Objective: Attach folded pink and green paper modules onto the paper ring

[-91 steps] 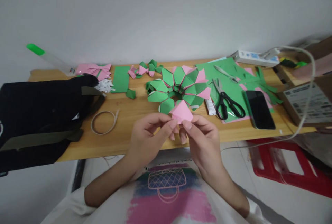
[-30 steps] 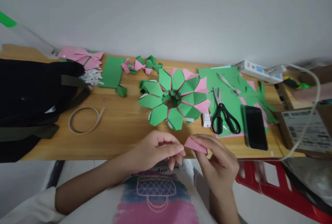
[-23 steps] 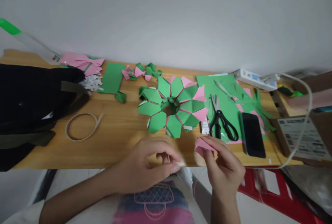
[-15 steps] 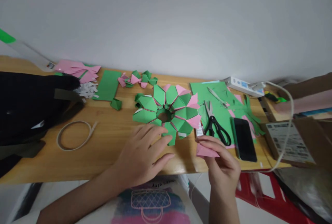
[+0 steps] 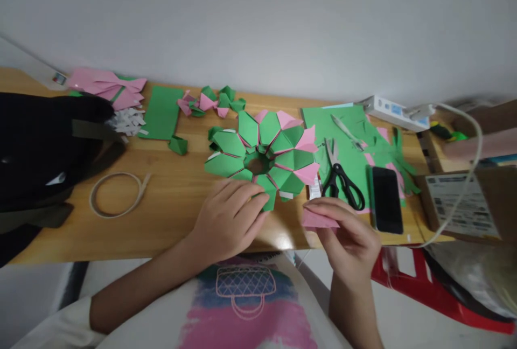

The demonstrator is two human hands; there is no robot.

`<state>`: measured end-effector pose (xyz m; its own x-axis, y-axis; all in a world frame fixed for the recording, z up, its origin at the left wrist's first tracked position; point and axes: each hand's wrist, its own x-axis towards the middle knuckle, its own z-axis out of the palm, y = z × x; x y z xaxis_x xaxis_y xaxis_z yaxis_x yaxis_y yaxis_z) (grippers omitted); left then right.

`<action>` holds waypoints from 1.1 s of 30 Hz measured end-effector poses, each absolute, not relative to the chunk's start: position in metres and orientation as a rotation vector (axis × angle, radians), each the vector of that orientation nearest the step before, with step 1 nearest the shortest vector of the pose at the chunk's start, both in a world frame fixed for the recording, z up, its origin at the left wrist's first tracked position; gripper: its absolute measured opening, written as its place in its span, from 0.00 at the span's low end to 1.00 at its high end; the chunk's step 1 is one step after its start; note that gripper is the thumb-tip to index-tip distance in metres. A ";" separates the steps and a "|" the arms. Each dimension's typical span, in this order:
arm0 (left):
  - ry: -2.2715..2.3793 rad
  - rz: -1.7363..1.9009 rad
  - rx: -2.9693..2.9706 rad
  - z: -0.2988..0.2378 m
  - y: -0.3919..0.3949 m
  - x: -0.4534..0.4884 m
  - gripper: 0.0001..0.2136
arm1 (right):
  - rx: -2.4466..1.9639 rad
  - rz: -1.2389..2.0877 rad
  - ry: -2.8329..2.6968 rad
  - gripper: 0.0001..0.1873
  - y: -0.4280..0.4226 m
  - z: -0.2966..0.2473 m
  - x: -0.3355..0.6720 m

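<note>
A ring-shaped paper flower of folded green and pink petals lies on the table around an open centre. My left hand rests at its near side, fingertips lying over the lower green petals and thumb beside the index finger. Whether the thumb reaches under a petal is hidden. To the right of the flower, my right hand pinches a small folded pink paper piece between thumb and fingers, just above the table's front edge.
Black-handled scissors lie on green paper, with a phone beside them. A power strip and a cardboard box are at right. Small folded pieces, a tape loop and a black bag are left.
My left thumb has drawn in toward the index finger, and that hand sits closer to the near petal. The pink piece stays pinched in my right hand. The whole view has shifted slightly.
</note>
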<state>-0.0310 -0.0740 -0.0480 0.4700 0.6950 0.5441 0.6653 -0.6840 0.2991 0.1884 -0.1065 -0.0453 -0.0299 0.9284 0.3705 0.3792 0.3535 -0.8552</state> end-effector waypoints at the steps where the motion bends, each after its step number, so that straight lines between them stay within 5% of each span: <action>1: 1.230 1.028 2.647 -0.049 -0.075 -0.032 0.03 | -1.219 0.657 -1.609 0.20 -0.108 -0.047 0.187; 33: 1.211 0.959 2.619 -0.048 -0.076 -0.030 0.07 | -1.379 0.184 -1.767 0.21 -0.114 -0.056 0.147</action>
<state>-0.0304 -0.0762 -0.0481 0.4851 0.7163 0.5016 0.6523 -0.6784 0.3379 0.1471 -0.1141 -0.0562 -0.0155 0.8478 0.5300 0.7203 0.3771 -0.5821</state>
